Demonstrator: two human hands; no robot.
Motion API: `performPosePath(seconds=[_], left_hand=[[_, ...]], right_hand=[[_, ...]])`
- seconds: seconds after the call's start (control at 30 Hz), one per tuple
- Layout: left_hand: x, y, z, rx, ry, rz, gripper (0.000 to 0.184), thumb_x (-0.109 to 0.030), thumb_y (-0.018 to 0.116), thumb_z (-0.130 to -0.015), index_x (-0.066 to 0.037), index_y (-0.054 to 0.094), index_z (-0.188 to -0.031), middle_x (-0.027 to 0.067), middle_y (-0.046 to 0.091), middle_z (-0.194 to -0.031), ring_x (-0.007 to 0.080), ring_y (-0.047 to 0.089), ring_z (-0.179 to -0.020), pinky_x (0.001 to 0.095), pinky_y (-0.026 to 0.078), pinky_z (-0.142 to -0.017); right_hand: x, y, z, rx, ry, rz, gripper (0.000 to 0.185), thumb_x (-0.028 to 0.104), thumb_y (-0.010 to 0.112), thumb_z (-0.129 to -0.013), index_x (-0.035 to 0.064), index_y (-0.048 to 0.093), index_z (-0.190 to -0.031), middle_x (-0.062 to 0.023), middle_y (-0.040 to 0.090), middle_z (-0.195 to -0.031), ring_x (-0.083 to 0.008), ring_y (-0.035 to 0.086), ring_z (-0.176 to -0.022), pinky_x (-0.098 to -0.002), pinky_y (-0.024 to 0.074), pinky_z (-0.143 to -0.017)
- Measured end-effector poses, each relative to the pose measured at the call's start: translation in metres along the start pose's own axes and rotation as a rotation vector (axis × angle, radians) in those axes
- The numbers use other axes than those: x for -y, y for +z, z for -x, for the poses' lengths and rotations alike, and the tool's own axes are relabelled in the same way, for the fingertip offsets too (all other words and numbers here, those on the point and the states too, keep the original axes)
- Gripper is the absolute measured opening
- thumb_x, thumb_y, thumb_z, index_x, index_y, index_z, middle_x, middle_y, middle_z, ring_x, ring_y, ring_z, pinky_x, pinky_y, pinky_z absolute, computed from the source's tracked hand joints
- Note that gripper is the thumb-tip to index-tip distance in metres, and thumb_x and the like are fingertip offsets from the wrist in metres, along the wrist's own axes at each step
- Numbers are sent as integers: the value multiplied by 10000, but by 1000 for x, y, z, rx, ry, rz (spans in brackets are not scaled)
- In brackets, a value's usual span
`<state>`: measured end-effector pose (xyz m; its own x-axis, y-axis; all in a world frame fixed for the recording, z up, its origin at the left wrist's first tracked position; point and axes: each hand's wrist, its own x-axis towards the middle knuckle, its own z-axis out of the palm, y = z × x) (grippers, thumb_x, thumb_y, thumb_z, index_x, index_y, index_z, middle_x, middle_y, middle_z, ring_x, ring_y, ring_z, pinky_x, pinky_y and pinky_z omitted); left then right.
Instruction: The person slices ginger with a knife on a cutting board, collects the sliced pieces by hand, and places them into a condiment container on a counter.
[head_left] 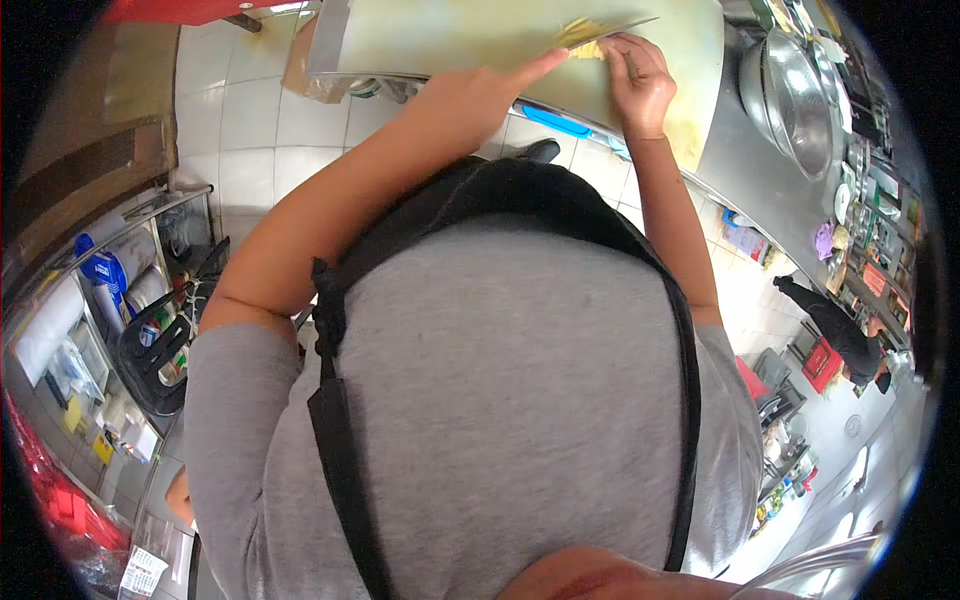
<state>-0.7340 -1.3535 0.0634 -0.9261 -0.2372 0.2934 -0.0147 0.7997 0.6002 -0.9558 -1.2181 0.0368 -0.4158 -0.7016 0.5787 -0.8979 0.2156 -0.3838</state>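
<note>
My left hand (475,100) grips a knife (615,32), its index finger stretched out along the top of the blade. The blade points to the right and lies over thin yellow food strips (578,32) on a pale cutting board (450,35). The handle is hidden in my hand. Close to the blade, my right hand (642,85) has its fingers curled and its thumb tucked in, pressing on the yellow food (590,50) from the right. How much food is under those fingertips cannot be seen.
Large metal bowls (800,100) stand on the steel counter (735,150) right of the board. At the left is a rack (110,290) with packages and a black chair-like frame (155,350). Another person (835,325) in dark clothes is farther off at the right.
</note>
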Motion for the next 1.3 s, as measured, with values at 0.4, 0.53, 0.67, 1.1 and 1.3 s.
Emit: performPosePath(seconds=[0.4, 0.53, 0.67, 1.1, 1.3], left_hand=[[-6, -8, -2, 209, -162, 21, 797, 25, 449, -875, -375, 259, -1538, 273, 668, -1088, 412, 679, -961, 523, 534, -842], [-9, -22, -1, 248, -166, 13, 782, 21, 441, -878, -365, 268, -1536, 263, 667, -1108, 415, 675, -964, 515, 539, -831], [-20, -29, 5, 321, -231, -50, 748, 14, 473, -878, -319, 304, -1527, 237, 682, -1057, 396, 683, -896, 493, 545, -766], [-15, -20, 4, 355, -245, -56, 791, 18, 502, -856, -348, 284, -1521, 220, 691, -1032, 390, 691, -844, 496, 543, -742], [1, -6, -6, 221, -177, 50, 823, 38, 441, -869, -398, 244, -1538, 249, 680, -1062, 426, 682, -860, 514, 536, -766]], right_hand=[[-2, -3, -1, 10, 16, -13, 74, 70, 723, -835, 91, 765, -891, -63, 735, -946, -217, 689, -918, -312, 542, -825], [-4, -1, -1, 7, 9, -13, 73, 68, 727, -831, 91, 763, -890, -67, 732, -935, -222, 689, -911, -315, 543, -820], [-4, -1, -1, -4, -17, 23, 66, 64, 723, -835, 85, 760, -885, -74, 730, -932, -230, 688, -903, -321, 543, -816], [-4, 1, 0, 4, -8, -23, 72, 56, 720, -828, 77, 754, -887, -75, 727, -941, -230, 684, -919, -318, 540, -827], [-10, -5, -3, 69, -47, -59, 97, 38, 692, -848, 73, 757, -910, -74, 729, -957, -231, 681, -941, -319, 535, -848]])
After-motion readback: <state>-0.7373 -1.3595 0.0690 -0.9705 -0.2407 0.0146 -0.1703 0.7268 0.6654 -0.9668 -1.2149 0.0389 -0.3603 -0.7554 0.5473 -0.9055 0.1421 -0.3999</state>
